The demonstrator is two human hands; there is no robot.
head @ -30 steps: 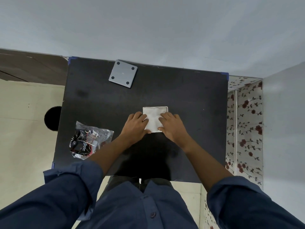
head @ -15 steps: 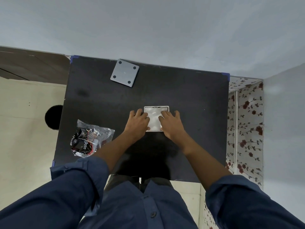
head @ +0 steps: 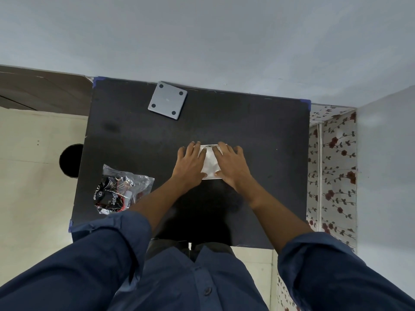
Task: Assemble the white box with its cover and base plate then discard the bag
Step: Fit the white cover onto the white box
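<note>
The black bench (head: 247,122) carries the white box (head: 209,163) under my flat left hand (head: 190,164) and right hand (head: 231,166), neither grip closed around it. The grey base plate (head: 167,100) sits well beyond the box, the bag (head: 122,189) to its left. Uneven pressing could seat the cover crooked.

Single head-worn wide-angle view, aimed steeply downward from above, black bench (head: 247,122) seen whole, wall included beyond it
</note>
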